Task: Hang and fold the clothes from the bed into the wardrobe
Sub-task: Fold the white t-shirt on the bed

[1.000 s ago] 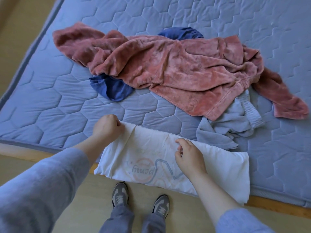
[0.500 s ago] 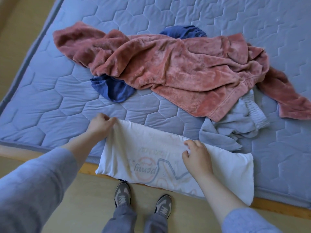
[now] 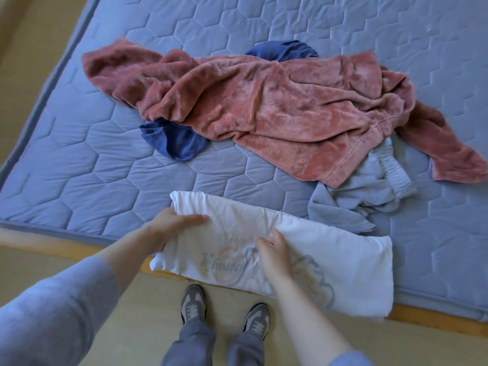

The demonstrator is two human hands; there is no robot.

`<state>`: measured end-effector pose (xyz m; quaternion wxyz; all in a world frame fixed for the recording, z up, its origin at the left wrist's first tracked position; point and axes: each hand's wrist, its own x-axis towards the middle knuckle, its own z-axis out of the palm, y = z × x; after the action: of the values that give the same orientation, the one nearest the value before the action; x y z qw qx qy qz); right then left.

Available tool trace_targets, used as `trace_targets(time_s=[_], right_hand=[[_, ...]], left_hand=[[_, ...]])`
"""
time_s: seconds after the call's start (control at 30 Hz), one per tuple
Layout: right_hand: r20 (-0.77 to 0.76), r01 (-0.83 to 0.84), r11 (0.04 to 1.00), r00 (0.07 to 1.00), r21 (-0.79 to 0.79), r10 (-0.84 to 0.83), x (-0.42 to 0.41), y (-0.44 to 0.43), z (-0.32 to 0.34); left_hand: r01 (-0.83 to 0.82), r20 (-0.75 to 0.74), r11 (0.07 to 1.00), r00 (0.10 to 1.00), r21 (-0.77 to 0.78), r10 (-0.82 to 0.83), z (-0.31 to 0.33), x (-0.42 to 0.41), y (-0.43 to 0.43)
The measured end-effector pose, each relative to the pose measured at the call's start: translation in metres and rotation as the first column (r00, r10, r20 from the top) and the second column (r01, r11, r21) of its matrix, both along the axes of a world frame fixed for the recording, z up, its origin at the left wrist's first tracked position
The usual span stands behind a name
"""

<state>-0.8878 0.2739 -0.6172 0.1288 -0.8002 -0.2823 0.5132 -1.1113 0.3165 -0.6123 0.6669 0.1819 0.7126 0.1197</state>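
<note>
A white printed T-shirt, folded into a long strip, lies along the near edge of the bed. My left hand grips its left end, thumb on top. My right hand pinches the cloth at the strip's middle, over the print. Farther back a pink fleece garment sprawls across the mattress. A dark blue garment shows from under it on the left and at the top. A light grey-blue garment with an elastic waistband lies crumpled just beyond the shirt's right part.
The blue quilted mattress rests on a wooden frame whose edge runs under the shirt. My two shoes stand on the tan floor close to the bed. The wardrobe is out of view.
My left hand has slid from the shirt's far corner down onto its left end and taken hold. My right hand has shifted slightly and now pinches the middle. The view moved closer.
</note>
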Motion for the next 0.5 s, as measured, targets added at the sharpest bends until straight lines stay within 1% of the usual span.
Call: trace_targets(time_s=[0.07, 0.17, 0.23, 0.27, 0.33, 0.4, 0.43, 0.5], right_hand=[[-0.087, 0.079, 0.997, 0.993, -0.013, -0.080, 0.004, -0.002, -0.003], [-0.254, 0.164, 0.985, 0.951, -0.061, -0.174, 0.012, -0.005, -0.004], [-0.298, 0.197, 0.976, 0.930, -0.095, -0.217, 0.022, -0.009, -0.002], [-0.295, 0.207, 0.973, 0.928, -0.101, -0.228, 0.028, -0.010, 0.001], [-0.283, 0.239, 0.967, 0.925, -0.090, -0.255, 0.043, -0.015, 0.009], [-0.301, 0.299, 0.950, 0.902, -0.085, -0.311, 0.059, -0.021, 0.019], [-0.314, 0.325, 0.941, 0.887, -0.092, -0.337, 0.068, -0.025, 0.025], [-0.342, 0.361, 0.927, 0.863, -0.100, -0.372, 0.086, -0.034, 0.036]], left_hand=[[-0.008, 0.064, 1.000, 0.998, 0.003, 0.008, 0.012, 0.007, 0.000], [0.014, 0.204, 1.000, 0.979, -0.008, -0.012, 0.035, 0.018, 0.002], [0.078, 0.245, 0.997, 0.966, 0.010, -0.078, 0.050, 0.027, 0.003], [0.132, 0.231, 0.991, 0.963, 0.035, -0.136, 0.056, 0.034, 0.004], [0.221, 0.152, 0.971, 0.961, 0.088, -0.233, 0.069, 0.049, 0.006], [0.348, 0.006, 0.927, 0.936, 0.141, -0.352, 0.082, 0.066, 0.008], [0.448, -0.081, 0.878, 0.894, 0.169, -0.440, 0.088, 0.076, 0.008], [0.651, -0.247, 0.728, 0.757, 0.214, -0.604, 0.102, 0.097, 0.007]])
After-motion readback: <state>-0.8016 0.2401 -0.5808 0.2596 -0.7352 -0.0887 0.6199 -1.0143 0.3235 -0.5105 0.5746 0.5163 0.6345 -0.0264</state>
